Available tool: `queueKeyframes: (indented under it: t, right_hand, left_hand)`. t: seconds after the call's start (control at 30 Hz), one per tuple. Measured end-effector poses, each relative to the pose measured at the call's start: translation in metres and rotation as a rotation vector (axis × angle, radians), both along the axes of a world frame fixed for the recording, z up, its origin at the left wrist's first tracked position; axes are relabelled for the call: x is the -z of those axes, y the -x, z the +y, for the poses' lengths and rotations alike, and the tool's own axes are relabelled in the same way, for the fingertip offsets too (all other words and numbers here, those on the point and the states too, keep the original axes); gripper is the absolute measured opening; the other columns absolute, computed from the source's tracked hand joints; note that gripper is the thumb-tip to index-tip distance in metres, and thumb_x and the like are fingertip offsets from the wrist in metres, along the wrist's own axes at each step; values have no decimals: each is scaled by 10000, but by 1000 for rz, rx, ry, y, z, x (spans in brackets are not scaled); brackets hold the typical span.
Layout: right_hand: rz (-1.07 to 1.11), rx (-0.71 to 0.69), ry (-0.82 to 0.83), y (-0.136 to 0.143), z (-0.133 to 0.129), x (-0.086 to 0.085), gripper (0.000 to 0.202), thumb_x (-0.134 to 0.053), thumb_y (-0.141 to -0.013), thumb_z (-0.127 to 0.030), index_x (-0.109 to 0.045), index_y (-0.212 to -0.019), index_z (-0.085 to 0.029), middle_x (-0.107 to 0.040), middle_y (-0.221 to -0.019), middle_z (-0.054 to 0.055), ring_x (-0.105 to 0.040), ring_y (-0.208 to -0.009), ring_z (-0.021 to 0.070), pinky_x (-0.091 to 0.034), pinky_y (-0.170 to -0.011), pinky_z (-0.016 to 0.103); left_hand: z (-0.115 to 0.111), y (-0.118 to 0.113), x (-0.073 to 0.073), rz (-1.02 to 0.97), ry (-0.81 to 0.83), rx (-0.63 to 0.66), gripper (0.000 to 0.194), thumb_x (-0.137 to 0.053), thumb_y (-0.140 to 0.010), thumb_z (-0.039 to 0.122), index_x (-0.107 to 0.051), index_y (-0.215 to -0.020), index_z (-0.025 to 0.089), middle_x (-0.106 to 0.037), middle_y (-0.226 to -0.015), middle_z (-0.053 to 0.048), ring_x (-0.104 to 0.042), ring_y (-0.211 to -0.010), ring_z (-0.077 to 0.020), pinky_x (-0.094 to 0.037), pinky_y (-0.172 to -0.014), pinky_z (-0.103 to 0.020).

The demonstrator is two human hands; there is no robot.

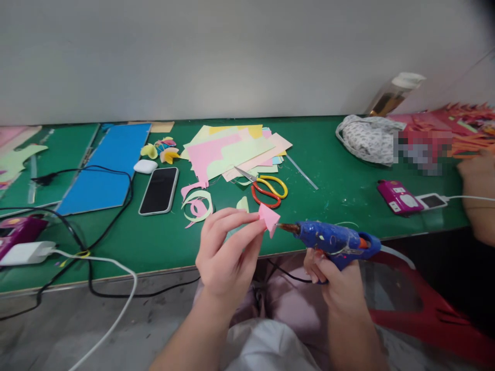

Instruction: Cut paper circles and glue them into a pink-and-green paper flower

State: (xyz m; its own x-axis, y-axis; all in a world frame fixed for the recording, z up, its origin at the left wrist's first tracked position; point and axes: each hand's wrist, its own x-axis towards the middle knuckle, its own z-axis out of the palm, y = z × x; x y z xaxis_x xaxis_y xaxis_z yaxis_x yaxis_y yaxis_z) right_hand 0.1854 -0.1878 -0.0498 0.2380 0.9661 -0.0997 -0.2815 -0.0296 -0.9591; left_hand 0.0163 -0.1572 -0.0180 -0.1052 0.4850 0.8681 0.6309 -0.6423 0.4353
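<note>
Between its fingertips my left hand (230, 250) pinches a small folded piece of pink paper (269, 218) above the table's front edge. My right hand (333, 273) is wrapped round the handle of a blue glue gun (328, 238), whose brown nozzle points left, at or very near the pink paper. A clear glue stick sticks out of the gun's rear. Just beyond my hands lie scissors (269, 190) with one red and one yellow handle, and a stack of coloured paper (232, 152).
A phone (159, 191), a white case (146, 166), paper petals (169, 155) and a blue board (108, 167) lie left on the green table (313, 144). Cables cross the left. At right are a cloth pouch (365, 139), a bottle (396, 95), a purple power block (399, 197) and another person's arm (479, 196).
</note>
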Motion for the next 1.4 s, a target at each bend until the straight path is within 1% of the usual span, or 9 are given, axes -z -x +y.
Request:
queueKeyframes:
  t: [0.23,0.57,0.73,0.9,1.03,1.27,1.4]
  right_hand:
    - [-21,10,-9,1,0,-4,224,-711,-643,-214,-524,-520,-199,-388,-344,-86,-408,-321,79,-346,-361,212]
    - [-29,-18,-5,-1,0,1,201,-680,-668,-201,-518,-550,-201,-389,-366,-90,-402,-329,75,-345,-367,211]
    - [-33,-4,-5,-2,0,0,189,-678,-662,-190,-522,-556,-203,-380,-363,-98,-401,-326,72,-350,-375,212]
    - [2,8,-15,-2,1,1,150,-671,-657,-162,-551,-576,-203,-406,-368,-93,-412,-325,71,-346,-372,205]
    - [-12,2,-10,-3,0,4,159,-677,-665,-175,-543,-585,-204,-397,-364,-96,-416,-327,76,-356,-377,213]
    - [-31,8,-15,-3,1,5,197,-678,-677,-193,-513,-570,-206,-403,-367,-95,-408,-327,72,-352,-376,208]
    - [-14,11,-15,-3,1,5,215,-679,-669,-176,-501,-549,-201,-411,-369,-90,-415,-331,70,-348,-377,203]
  left_hand:
    - [0,1,1,14,-10,-11,271,-704,-694,-11,-677,-873,190,-683,-883,-31,-615,-864,-178,-523,-756,-342]
    - [-1,1,0,14,-6,-5,276,-698,-693,-19,-678,-874,187,-683,-882,-36,-620,-871,-184,-526,-758,-344]
    - [-1,1,2,10,-8,-1,277,-700,-685,-26,-679,-869,180,-683,-884,-38,-619,-871,-186,-527,-761,-349]
    - [0,1,2,19,-7,-4,272,-695,-692,-17,-677,-869,188,-685,-885,-37,-621,-868,-187,-529,-754,-348]
    - [0,1,2,11,-7,-16,271,-688,-712,4,-674,-882,214,-687,-889,-25,-622,-867,-184,-529,-752,-348]
    - [-1,1,2,16,-1,-1,273,-700,-696,-11,-676,-876,193,-685,-888,-35,-624,-871,-187,-530,-756,-350]
    - [-1,1,2,16,-2,-4,273,-700,-698,-9,-676,-874,198,-684,-884,-31,-624,-868,-186,-531,-753,-350]
